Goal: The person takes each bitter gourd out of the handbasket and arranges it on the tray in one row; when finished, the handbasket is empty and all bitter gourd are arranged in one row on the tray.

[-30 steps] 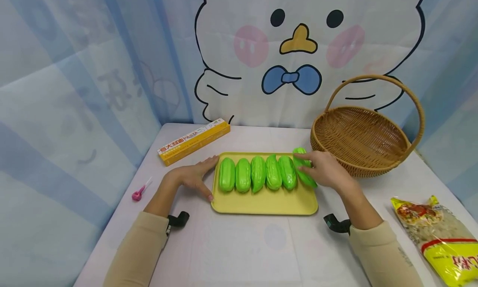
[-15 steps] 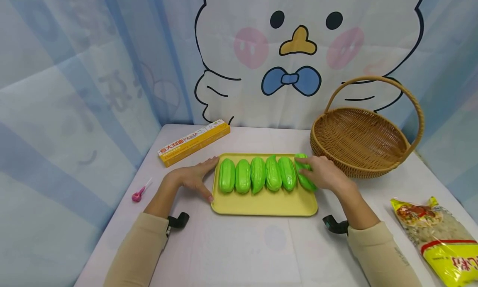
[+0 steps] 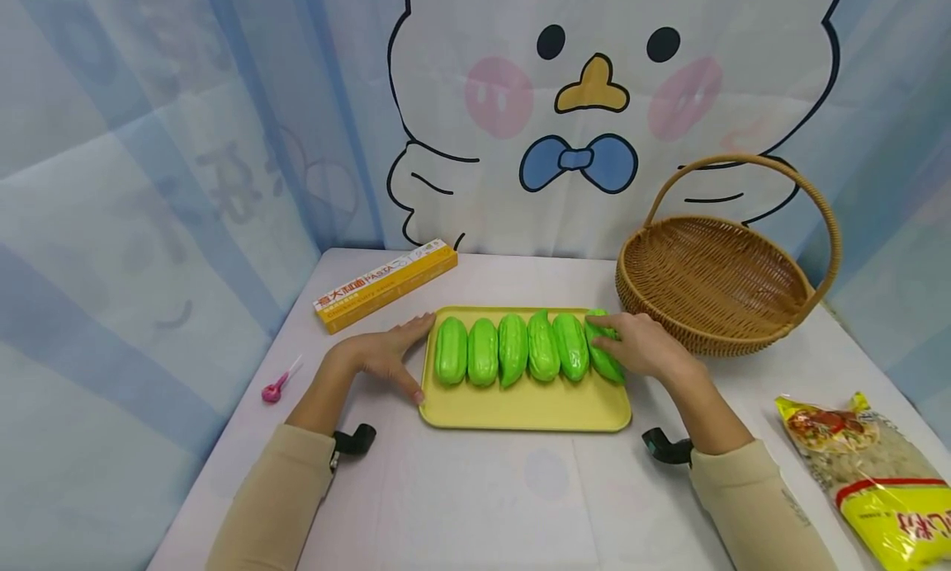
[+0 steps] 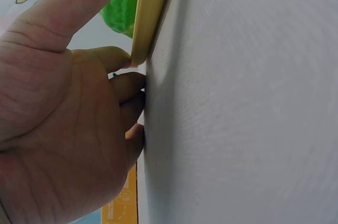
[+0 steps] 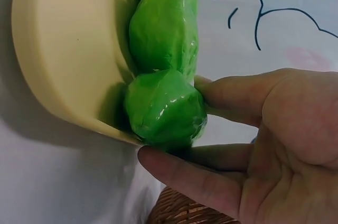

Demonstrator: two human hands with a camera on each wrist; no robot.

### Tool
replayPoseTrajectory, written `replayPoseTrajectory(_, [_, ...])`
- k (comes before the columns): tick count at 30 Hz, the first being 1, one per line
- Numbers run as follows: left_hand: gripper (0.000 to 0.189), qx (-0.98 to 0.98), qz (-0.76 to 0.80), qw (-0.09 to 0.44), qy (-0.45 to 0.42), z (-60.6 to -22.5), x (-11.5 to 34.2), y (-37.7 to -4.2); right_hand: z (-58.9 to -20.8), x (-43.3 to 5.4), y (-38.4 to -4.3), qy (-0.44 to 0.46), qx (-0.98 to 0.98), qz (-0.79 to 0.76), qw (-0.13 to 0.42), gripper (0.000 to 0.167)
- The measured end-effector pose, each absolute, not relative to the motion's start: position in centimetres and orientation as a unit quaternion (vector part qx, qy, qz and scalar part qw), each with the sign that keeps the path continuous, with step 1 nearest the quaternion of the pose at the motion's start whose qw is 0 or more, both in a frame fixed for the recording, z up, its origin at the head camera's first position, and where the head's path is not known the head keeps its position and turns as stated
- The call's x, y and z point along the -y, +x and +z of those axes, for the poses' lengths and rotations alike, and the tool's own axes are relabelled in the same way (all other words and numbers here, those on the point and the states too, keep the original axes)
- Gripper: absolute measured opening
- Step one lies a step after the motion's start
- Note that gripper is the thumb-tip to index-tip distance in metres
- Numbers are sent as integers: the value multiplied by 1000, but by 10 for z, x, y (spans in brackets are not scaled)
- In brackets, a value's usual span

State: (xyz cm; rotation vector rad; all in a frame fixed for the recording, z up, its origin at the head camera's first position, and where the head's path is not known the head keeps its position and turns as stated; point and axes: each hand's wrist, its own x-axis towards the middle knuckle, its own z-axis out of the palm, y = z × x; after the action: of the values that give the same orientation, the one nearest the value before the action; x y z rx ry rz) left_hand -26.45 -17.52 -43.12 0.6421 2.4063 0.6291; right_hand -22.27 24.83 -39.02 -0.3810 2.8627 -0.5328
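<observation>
A row of several plump green toy cucumbers (image 3: 513,351) lies across a yellow tray (image 3: 520,410). My right hand (image 3: 646,340) holds the rightmost toy cucumber (image 5: 166,109), its thumb against the upper side and its fingers along the outer side. That cucumber slants on the tray, its lower end near the right rim. My left hand (image 3: 379,356) is spread along the tray's left side, the thumb at the rim nearer me and a fingertip at the far corner. In the left wrist view, the fingertips (image 4: 138,84) rest down at the white tabletop beside the tray edge.
A wicker basket (image 3: 713,274) with a tall handle stands behind my right hand. An orange pasta box (image 3: 386,286) lies at the back left, and a pink lollipop (image 3: 275,388) by the left edge. A yellow food packet (image 3: 865,472) lies at the right.
The rightmost cucumber has shifted toward me and slightly left, into line with the row, with my right hand on it. My left hand has stayed at the tray.
</observation>
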Motion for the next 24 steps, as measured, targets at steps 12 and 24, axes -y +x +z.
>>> replayPoseTrajectory(12, [150, -898, 232, 279, 247, -431, 175, -265, -389, -253, -221, -151, -966, -185, 100, 52])
replayPoseTrajectory(24, [148, -901, 224, 276, 248, -430, 177, -264, -380, -252, -218, -136, -972, -164, 97, 61])
